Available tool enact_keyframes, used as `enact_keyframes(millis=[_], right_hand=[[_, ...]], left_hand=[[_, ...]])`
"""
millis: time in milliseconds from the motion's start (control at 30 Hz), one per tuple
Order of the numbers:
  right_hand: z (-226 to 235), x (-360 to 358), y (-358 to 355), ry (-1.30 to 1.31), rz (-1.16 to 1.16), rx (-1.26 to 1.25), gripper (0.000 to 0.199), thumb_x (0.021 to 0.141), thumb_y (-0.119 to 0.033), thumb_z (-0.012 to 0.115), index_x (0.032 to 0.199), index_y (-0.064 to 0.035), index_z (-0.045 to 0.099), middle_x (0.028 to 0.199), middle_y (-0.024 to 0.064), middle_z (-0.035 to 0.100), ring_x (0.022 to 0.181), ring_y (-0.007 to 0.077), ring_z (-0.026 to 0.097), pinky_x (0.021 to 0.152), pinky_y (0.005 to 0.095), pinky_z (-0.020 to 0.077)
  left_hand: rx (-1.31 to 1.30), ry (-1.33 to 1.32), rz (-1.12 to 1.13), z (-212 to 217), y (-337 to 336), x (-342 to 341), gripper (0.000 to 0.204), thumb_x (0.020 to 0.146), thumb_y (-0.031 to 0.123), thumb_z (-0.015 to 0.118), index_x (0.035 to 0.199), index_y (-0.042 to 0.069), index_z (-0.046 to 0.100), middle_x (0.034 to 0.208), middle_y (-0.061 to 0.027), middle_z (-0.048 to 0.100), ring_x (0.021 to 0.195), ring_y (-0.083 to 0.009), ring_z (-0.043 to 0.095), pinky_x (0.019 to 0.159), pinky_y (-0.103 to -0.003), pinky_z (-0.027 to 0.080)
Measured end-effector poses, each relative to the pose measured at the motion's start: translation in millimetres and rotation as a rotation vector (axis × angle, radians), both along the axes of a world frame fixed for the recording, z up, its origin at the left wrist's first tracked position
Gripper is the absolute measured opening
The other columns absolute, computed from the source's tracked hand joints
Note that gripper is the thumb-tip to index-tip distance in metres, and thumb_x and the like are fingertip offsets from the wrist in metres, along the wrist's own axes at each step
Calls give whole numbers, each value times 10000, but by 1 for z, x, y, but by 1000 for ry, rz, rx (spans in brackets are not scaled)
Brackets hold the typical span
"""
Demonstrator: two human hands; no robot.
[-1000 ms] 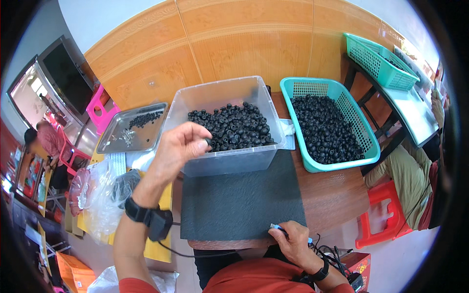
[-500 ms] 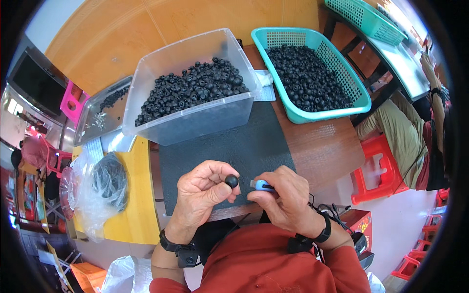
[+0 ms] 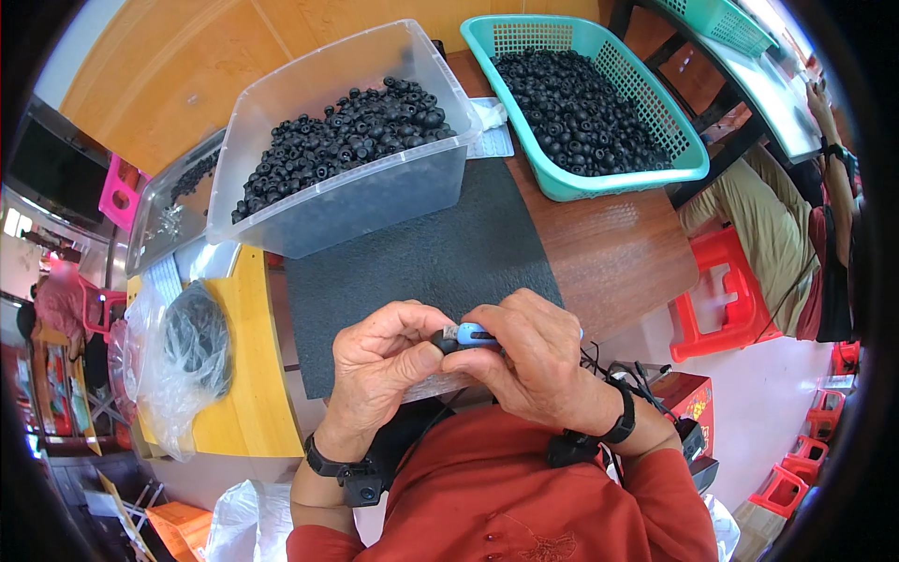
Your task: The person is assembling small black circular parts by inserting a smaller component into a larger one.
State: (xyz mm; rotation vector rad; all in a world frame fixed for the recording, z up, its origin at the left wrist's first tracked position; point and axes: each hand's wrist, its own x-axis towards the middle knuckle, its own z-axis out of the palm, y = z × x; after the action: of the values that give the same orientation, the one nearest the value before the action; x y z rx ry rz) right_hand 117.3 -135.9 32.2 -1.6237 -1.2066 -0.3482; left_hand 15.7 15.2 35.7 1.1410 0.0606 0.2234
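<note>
Both hands meeting over the near edge of a dark grey mat (image 3: pixel 440 253): left hand (image 3: pixel 379 370) pinching a small black round piece (image 3: pixel 446 341) against the tip of a blue-handled tool (image 3: pixel 478 334) gripped in the right hand (image 3: pixel 534 361). At the mat's far edge, a clear plastic bin (image 3: pixel 375 192) heaped with similar black pieces; just right of it, a teal basket (image 3: pixel 599 183) also full of them. Wooden table (image 3: pixel 609 253) underneath, with a crumpled plastic bag (image 3: pixel 178 356) off its left edge
</note>
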Motion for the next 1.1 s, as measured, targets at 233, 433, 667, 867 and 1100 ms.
enact_keyframes(millis=[233,433,667,867,1100], right_hand=[[-2,2,-2,-40,-14,-23,299,786,-262,736,845,0,603,663,82,513,557,227,515,483,331,406],[-3,2,-5,-75,-29,-53,300,798,-268,727,845,1,601,664,78,516,548,200,514,468,312,406],[-5,3,-7,-143,-40,-76,295,799,-251,722,830,9,586,633,63,470,526,191,489,441,302,384],[-12,4,-8,-165,-22,-100,274,801,-229,716,795,0,566,616,56,448,508,185,472,426,305,377],[-19,3,-13,-113,-44,-72,277,781,-229,739,789,-10,570,624,67,486,509,207,497,435,318,392]], left_hand=[[-1,21,-3,0,0,2,280,833,90,714,1046,-67,621,975,-96,639,900,-151,622,824,-270,509],[-59,46,-5,-3,-3,2,294,821,99,727,1040,-67,623,957,-101,645,886,-154,625,816,-270,510],[-68,86,67,-3,-11,5,274,801,131,747,949,-63,622,855,-105,627,702,-135,599,603,-230,500],[-88,120,72,-6,-12,6,266,791,127,754,932,-62,631,860,-108,629,716,-135,599,620,-241,502],[-34,85,92,-10,-13,6,255,797,98,744,982,-48,649,880,-76,635,786,-127,607,706,-236,496]])
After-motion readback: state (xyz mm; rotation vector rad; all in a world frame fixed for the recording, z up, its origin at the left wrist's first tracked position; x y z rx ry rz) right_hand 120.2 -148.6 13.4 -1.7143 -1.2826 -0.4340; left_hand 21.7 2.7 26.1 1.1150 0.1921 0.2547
